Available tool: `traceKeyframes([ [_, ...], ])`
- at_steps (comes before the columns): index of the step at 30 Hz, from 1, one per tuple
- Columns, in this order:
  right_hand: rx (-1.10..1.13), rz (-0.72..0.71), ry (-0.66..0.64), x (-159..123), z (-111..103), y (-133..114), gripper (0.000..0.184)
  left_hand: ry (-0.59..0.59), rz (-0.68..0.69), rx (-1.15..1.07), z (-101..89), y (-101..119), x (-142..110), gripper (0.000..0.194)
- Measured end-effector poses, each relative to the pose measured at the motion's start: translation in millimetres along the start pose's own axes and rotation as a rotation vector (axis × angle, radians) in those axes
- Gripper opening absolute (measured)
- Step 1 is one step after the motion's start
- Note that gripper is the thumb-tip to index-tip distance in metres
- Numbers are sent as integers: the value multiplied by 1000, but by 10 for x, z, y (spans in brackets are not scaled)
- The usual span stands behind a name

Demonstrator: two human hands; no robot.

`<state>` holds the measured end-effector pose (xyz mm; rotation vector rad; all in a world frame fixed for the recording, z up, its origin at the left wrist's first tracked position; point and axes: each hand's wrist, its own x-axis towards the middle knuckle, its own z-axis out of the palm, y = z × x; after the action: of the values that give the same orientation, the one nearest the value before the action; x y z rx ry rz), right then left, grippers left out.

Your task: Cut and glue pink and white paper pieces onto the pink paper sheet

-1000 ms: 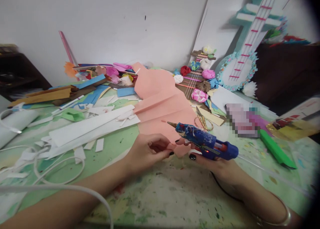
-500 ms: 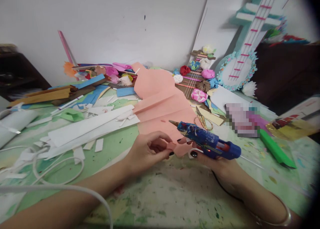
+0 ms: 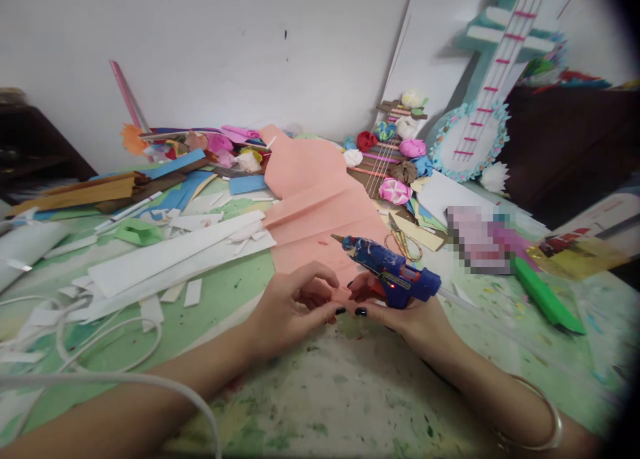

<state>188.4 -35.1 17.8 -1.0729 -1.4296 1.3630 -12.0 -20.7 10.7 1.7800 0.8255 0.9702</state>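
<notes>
My left hand (image 3: 295, 299) is closed, pinching a small salmon-pink paper piece (image 3: 342, 295) between thumb and fingers. Thumb and fingertips of my right hand (image 3: 425, 325) meet the same small piece from the other side. That hand also keeps hold of a blue glue gun (image 3: 380, 262), its nozzle pointing left above the fingers and a small red light lit on its body. Behind both hands lies a large sheet of salmon-pink crepe paper (image 3: 315, 179), creased across its middle. Fingers cover most of the small piece.
White paper strips (image 3: 175, 255) and scraps lie left, near a looping white cable (image 3: 155, 377). Gold-handled scissors (image 3: 404, 240) rest right of the pink sheet. Paper flowers (image 3: 395, 191) and a paper guitar (image 3: 473, 139) stand at the back. A green folded strip (image 3: 547, 295) lies right.
My right hand has moved left with the glue gun, bringing its thumb close to my left thumb at the small paper piece. A white bit seen by the right thumb is now hidden.
</notes>
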Motion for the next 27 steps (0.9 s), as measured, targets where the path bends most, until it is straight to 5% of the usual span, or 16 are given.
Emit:
traceKeyframes([
  [17,16,-2,20,8,33,40,18,-47,144,129,10,28,-7,16],
  [27,-3,-4,-9,19,11,30,15,-36,-124,-78,6,63,30,15],
])
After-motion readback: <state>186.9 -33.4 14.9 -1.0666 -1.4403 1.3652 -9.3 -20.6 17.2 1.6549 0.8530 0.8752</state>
